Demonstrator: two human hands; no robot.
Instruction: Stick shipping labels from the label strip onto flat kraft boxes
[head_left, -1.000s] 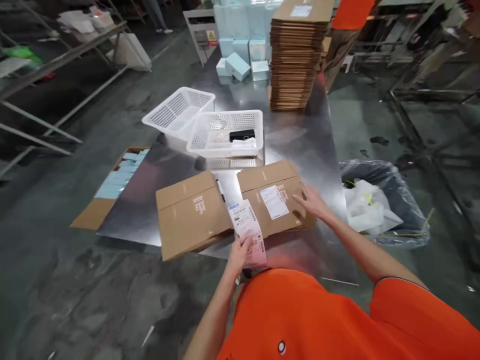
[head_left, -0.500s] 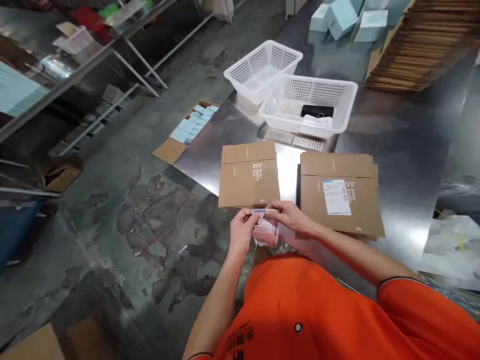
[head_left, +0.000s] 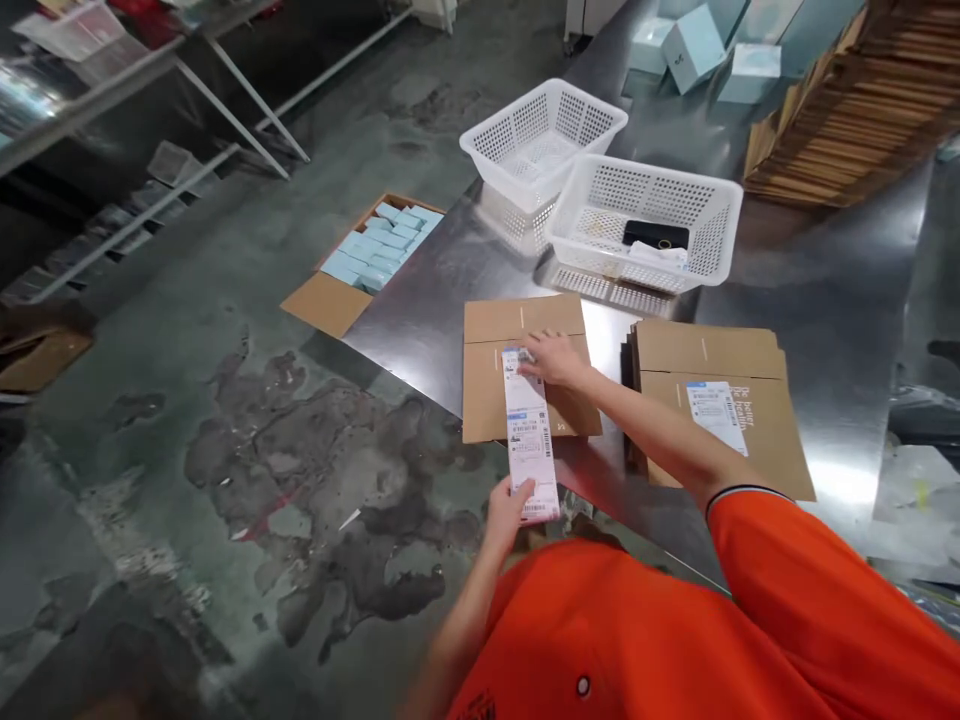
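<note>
A strip of white shipping labels [head_left: 531,450] with blue bands and barcodes runs from the flat brown carton [head_left: 487,400] down past the table edge. My left hand [head_left: 508,510] is closed on its lower end, thumb on top, below the carton. My right hand [head_left: 553,357] is at the strip's upper end over the carton, its fingertips on the label's right edge. The top label lies over the carton's face; whether it is stuck down I cannot tell. To the right lies a stack of flat cartons [head_left: 720,355], the top one bearing a label [head_left: 718,415].
Two white perforated baskets [head_left: 487,165] stand farther back on the steel table [head_left: 405,330]; the nearer basket [head_left: 731,235] holds a dark item and white paper. Folded cardboard [head_left: 825,130] is stacked at back right, near pale blue boxes [head_left: 694,50]. An open carton [head_left: 330,300] of similar boxes stands left.
My right hand has moved up and away over the left carton, drawing the label strip out long. My left hand has moved down, still gripping the lower part.
</note>
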